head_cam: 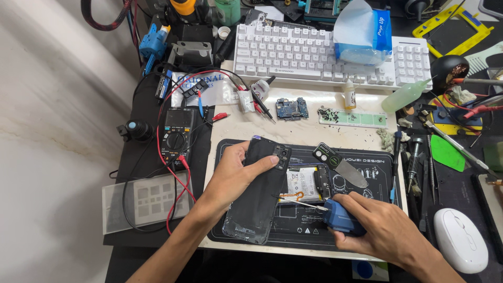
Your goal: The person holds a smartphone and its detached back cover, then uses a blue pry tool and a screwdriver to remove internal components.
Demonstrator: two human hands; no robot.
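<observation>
Cluttered repair bench, pale desktop, dark work mat (367, 157) at the front edge.

Left hand (236, 175): fingers curled over the upper end of a black phone back cover (259, 191), thumb on its camera cutout, grasping it and tilting it up off the opened phone (306, 183). Cover's long axis runs from the mat's front edge toward the keyboard, leaning slightly right.

Right hand (385, 228): clenched around a blue-handled screwdriver (340, 217), its thin shaft pointing left and ending just beside the cover's right edge, over the phone's exposed interior. The right hand is nearer the opening; the cover lies to its left.

On the mat's right half: metal pry blade (350, 172). Beyond the mat's far edge: small circuit board (292, 108), white keyboard (314, 52) with tissue pack (361, 36). Left edge: multimeter (177, 135) with red and black leads. Right front corner: white mouse (461, 238).
</observation>
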